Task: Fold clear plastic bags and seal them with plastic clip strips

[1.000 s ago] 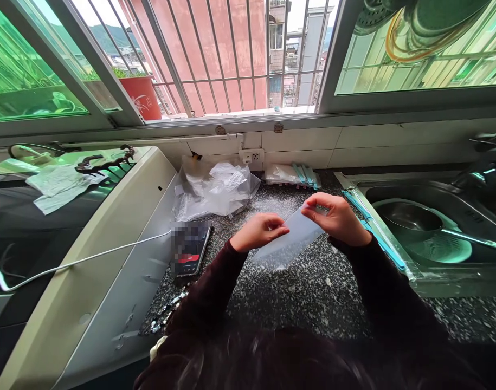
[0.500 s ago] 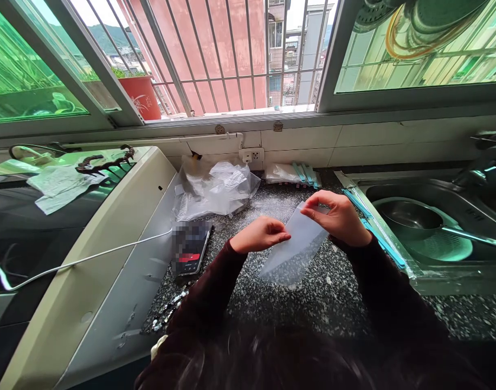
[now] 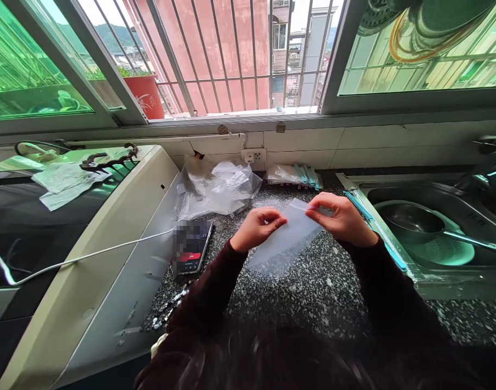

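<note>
A small clear plastic bag (image 3: 286, 244) hangs between both hands above the speckled granite counter (image 3: 313, 292). My left hand (image 3: 258, 227) pinches the bag's upper left edge with closed fingers. My right hand (image 3: 341, 219) pinches the upper right edge near the bag's mouth. The bag slants down toward the left and looks empty. Both arms wear dark maroon sleeves.
A phone (image 3: 192, 246) lies on the counter left of my hands, with a white cable (image 3: 89, 257) running off to the left. Crumpled clear bags (image 3: 217, 189) sit by the wall socket (image 3: 253, 157). More packets (image 3: 294, 174) lie behind. A sink (image 3: 487, 227) holds a metal bowl (image 3: 410, 219) on the right.
Both hands lifted slightly and drew a little apart along the bag's top edge. The bag tilted flatter, its lower end swinging left.
</note>
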A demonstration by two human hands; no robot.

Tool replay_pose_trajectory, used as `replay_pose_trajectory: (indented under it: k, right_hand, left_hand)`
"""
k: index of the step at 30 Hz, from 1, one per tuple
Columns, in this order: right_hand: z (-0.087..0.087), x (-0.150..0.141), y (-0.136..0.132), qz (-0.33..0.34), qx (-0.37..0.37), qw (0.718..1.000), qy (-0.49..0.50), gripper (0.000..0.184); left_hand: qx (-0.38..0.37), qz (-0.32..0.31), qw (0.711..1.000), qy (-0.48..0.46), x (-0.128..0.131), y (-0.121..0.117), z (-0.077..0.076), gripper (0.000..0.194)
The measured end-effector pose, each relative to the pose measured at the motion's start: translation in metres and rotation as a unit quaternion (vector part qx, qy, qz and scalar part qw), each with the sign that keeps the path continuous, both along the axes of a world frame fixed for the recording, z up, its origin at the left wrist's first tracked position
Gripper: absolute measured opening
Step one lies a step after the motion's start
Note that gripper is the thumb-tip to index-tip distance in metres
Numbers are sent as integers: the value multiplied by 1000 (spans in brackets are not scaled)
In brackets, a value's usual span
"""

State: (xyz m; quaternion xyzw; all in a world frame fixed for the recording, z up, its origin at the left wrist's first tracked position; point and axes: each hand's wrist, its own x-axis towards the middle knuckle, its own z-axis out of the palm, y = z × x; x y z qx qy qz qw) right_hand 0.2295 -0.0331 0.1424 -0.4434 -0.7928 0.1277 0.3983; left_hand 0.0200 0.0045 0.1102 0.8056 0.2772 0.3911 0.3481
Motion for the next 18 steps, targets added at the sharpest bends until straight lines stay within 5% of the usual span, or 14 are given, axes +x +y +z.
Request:
replay_pose_trajectory:
  k: [7, 18]
  right_hand:
    - [-2, -6, -1, 15, 0, 999, -31, 14]
    - [-6, -11, -2, 18, -34, 999, 2, 14]
  left_hand:
    - [-48, -12, 999, -14, -1, -4, 3, 24]
    - [-21, 78, 986, -148, -5, -7, 6, 24]
